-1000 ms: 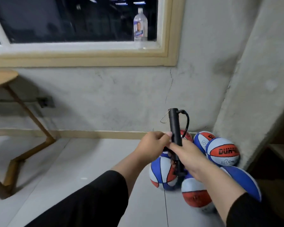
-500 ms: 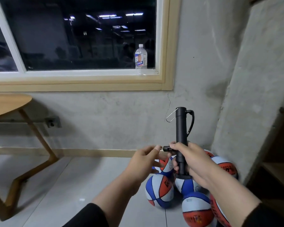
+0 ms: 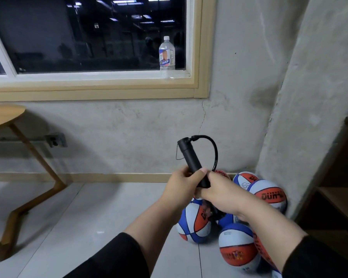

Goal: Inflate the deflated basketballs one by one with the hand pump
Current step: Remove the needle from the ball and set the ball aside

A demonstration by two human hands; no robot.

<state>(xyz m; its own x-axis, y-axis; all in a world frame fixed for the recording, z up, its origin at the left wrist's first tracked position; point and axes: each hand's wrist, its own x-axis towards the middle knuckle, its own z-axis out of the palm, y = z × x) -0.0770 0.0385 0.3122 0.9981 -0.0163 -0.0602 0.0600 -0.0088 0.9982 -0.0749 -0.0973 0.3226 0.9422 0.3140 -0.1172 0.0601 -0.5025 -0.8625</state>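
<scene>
Black hand pump (image 3: pixel 192 163) now held by both hands: left hand (image 3: pixel 182 186) has come back and wrapped the barrel, right hand (image 3: pixel 221 192) keeps its grip lower down. Barrel has tipped left from upright, hose (image 3: pixel 213 149) looping free. Basketballs (image 3: pixel 195 221) piled on the floor (image 3: pixel 88 217) in the corner, just below the hands, none connected. Looks like needle or hose prep; pumping not started.

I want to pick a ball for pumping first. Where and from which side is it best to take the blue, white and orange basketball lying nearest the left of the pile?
Probably cup the leftmost basketball from its open left side and top: bare floor there, other balls crowd its right.
</scene>
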